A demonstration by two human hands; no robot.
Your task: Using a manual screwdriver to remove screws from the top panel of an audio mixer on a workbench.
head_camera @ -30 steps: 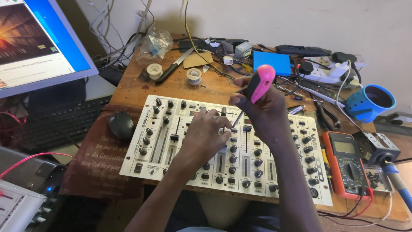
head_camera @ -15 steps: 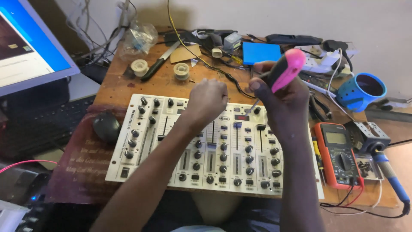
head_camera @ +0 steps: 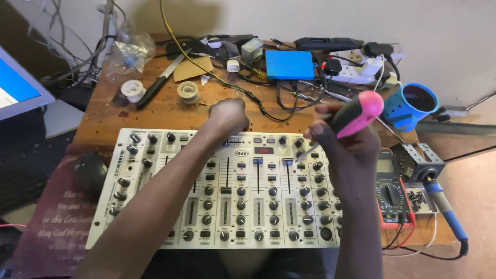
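Observation:
A cream audio mixer (head_camera: 155, 155) with many black knobs and faders lies on the wooden bench. My left hand (head_camera: 227, 116) is closed in a fist at the mixer's far edge, resting on the wood just behind it; whether it holds anything is hidden. My right hand (head_camera: 346, 144) grips a screwdriver with a pink and black handle (head_camera: 361, 111). The screwdriver's metal shaft (head_camera: 306, 151) points down-left at the mixer's upper right panel.
An orange multimeter (head_camera: 393, 194) lies right of the mixer, with a small metal box (head_camera: 418, 160) and a blue-handled soldering iron (head_camera: 444, 209) beside it. Behind are a blue mug (head_camera: 411, 106), a blue box (head_camera: 289, 64), a power strip, cables, solder reels and a knife. A monitor (head_camera: 15, 85) and mouse (head_camera: 90, 173) stand left.
My left hand has moved off the mixer's panel to its far edge. The right hand with the screwdriver has lifted and shifted slightly right.

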